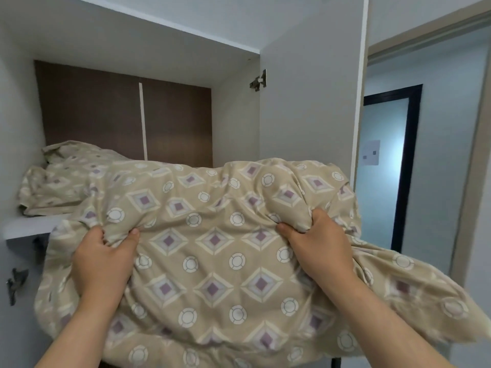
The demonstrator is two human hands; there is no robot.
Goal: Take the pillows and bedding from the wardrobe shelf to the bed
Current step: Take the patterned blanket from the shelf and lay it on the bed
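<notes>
White shelf (29, 225); open wardrobe door (313, 88); doorway (385, 166).

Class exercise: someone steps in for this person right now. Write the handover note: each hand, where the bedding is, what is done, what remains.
Left hand: clenched on the patterned bedding.
Right hand: clenched on a bunched fold of it.
The bedding hangs in front of the wardrobe shelf, mostly off it.
A matching pillow lies at the shelf's back left.
Done: bedding gripped and largely pulled out.
Left: carry it to the bed, which is not in view, then fetch the pillow.
</notes>
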